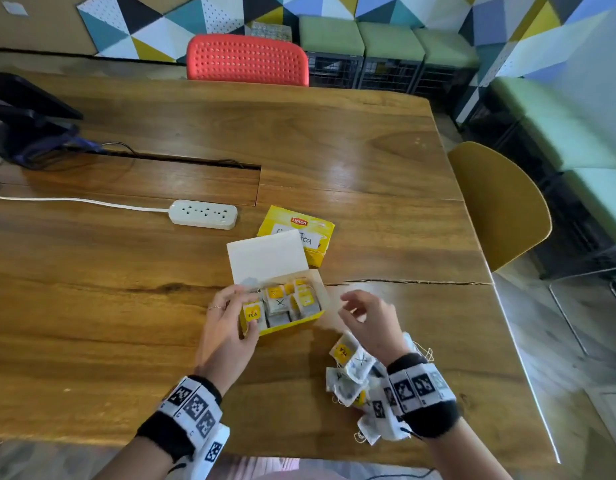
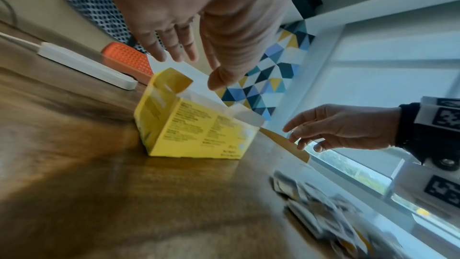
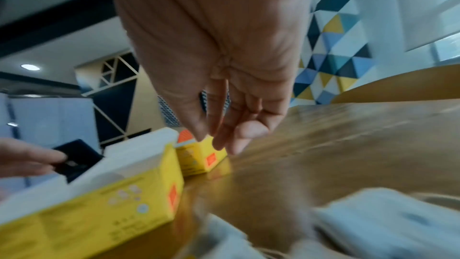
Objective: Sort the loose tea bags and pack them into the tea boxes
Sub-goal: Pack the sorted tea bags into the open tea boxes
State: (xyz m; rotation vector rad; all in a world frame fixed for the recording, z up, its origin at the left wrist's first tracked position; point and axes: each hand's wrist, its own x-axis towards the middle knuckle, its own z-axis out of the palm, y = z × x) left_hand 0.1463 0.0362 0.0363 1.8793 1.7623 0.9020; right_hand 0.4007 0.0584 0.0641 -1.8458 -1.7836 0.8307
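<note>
Tea bags [image 1: 349,370], loose, lie heaped on tabletop [image 1: 91,306] under right wrist. Left hand [image 1: 226,322] sits at open tea box [image 1: 282,306], near corner; fingers loosely spread, grip on anything cannot be told. Right hand [image 1: 367,318] hovers just right of box, fingers relaxed, empty. Second, closed tea box [image 1: 296,232] just behind; power strip [image 1: 204,213] further left

two yellow tea boxes [image 1: 301,318], the open one white inside its lid, sit on a brown wood-grain counter [image 1: 126,306] beside white-and-yellow tea bags [image 1: 351,368], a white power strip [image 1: 204,212], a coral perforated chair [image 1: 247,58] and a multicoloured triangle-patterned wall [image 1: 161,19].
</note>
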